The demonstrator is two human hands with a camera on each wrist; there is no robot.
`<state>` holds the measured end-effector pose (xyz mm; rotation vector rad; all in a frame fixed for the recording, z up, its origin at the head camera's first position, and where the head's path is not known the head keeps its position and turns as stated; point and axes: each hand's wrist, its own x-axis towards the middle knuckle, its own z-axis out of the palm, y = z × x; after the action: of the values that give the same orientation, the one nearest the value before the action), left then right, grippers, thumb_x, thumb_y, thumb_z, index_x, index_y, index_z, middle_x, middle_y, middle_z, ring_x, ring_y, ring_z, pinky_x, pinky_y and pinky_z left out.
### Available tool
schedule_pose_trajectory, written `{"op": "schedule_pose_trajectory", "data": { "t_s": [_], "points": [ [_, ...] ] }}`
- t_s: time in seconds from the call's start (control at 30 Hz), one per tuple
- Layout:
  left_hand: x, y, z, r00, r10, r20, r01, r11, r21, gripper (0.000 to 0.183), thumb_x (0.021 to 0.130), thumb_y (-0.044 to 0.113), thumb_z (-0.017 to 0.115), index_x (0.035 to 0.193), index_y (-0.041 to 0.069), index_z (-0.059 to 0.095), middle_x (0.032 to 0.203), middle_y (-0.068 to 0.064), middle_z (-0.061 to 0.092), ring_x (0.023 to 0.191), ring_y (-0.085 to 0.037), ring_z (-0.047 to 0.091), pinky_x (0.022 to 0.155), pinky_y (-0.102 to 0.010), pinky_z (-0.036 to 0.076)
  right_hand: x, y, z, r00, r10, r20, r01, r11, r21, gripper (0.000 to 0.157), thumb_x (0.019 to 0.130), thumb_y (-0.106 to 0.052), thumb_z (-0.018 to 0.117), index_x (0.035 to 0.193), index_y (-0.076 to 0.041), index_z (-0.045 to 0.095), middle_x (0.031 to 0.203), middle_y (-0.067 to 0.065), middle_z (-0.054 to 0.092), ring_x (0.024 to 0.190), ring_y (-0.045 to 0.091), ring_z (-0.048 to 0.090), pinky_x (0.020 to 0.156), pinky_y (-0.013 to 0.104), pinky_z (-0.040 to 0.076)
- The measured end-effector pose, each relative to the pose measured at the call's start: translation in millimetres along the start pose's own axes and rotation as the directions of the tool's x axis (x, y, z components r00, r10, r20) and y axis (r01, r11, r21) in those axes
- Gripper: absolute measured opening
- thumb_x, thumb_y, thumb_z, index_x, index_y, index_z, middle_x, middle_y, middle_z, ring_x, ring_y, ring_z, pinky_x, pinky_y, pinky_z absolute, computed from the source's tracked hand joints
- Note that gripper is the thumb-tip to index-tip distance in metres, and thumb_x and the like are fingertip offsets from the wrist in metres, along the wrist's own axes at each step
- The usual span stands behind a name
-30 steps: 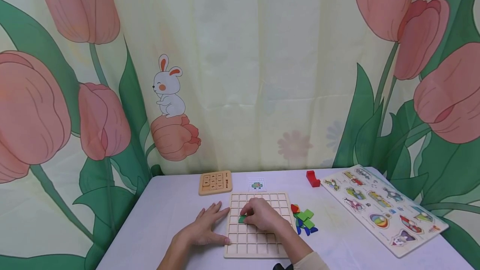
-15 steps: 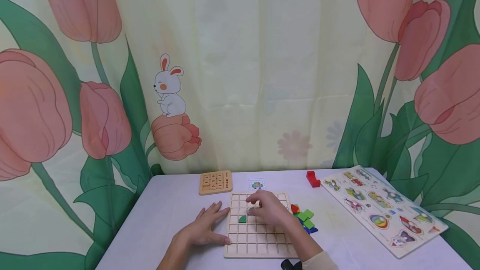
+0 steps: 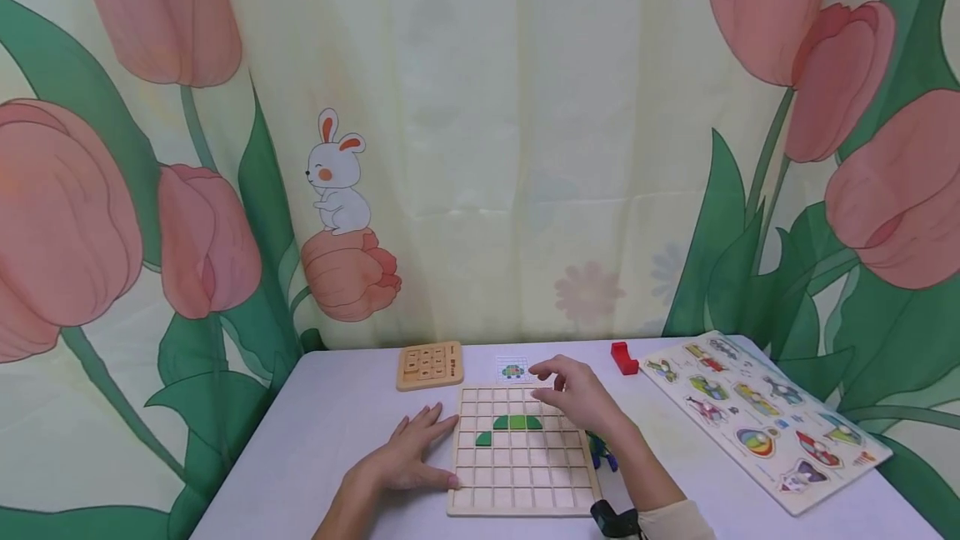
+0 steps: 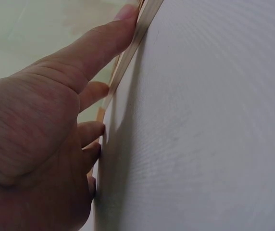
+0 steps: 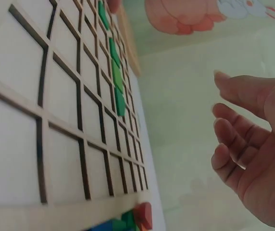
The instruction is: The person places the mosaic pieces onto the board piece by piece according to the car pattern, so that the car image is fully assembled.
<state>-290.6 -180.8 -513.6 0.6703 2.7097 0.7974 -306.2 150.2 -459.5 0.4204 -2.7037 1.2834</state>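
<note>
A wooden grid board [image 3: 525,477] lies on the white table. A row of three green pieces, a light green square [image 3: 517,422] between two dark green rounded ones, sits in its cells. One dark green quarter-round piece [image 3: 483,438] lies a row nearer, to the left. My left hand [image 3: 408,452] is spread at the board's left side, its thumb touching the edge. Above the board's far right part hovers my right hand [image 3: 579,394], fingers loosely bent and holding nothing, as the right wrist view also shows. Loose blue and green pieces [image 3: 602,450] are partly hidden behind the right forearm.
Beyond the board lies a small pattern card [image 3: 513,369]. A wooden number puzzle [image 3: 431,366] is at the back left. A red block [image 3: 624,358] stands at the back right, beside a large picture puzzle board [image 3: 768,419]. A printed curtain [image 3: 517,148] hangs behind the table.
My right hand has let go of the quarter-round piece and moved right and away, up off the board. The row of three green pieces has come into sight. My left hand has stayed put.
</note>
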Motion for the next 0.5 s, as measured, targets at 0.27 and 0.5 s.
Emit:
{"op": "schedule_pose_trajectory", "data": {
  "t_s": [0.27, 0.5],
  "points": [
    [-1.9, -1.6, 0.3, 1.000, 0.006, -0.007, -0.006, 1.000, -0.006, 0.100, 0.078, 0.061, 0.084, 0.160, 0.019, 0.043, 0.171, -0.022, 0.024, 0.160, -0.044, 0.016, 0.127, -0.069, 0.006, -1, 11, -20.7, 0.997, 0.062, -0.047, -0.061, 0.998, 0.021, 0.034, 0.090, -0.012, 0.081, 0.124, -0.018, 0.075, 0.114, 0.004, 0.071, 0.089, 0.017, 0.058, 0.064, 0.024, 0.057],
    [-1.2, -1.7, -0.2, 1.000, -0.003, -0.003, 0.003, 1.000, -0.002, 0.101, 0.077, 0.063, 0.084, 0.160, 0.019, 0.044, 0.171, -0.021, 0.024, 0.160, -0.044, 0.016, 0.127, -0.069, 0.005, -1, 26, -33.9, 0.994, 0.106, -0.035, -0.106, 0.994, 0.024, 0.038, 0.092, -0.013, 0.079, 0.129, -0.014, 0.073, 0.120, 0.011, 0.070, 0.094, 0.021, 0.058, 0.068, 0.028, 0.060]
  ]
}}
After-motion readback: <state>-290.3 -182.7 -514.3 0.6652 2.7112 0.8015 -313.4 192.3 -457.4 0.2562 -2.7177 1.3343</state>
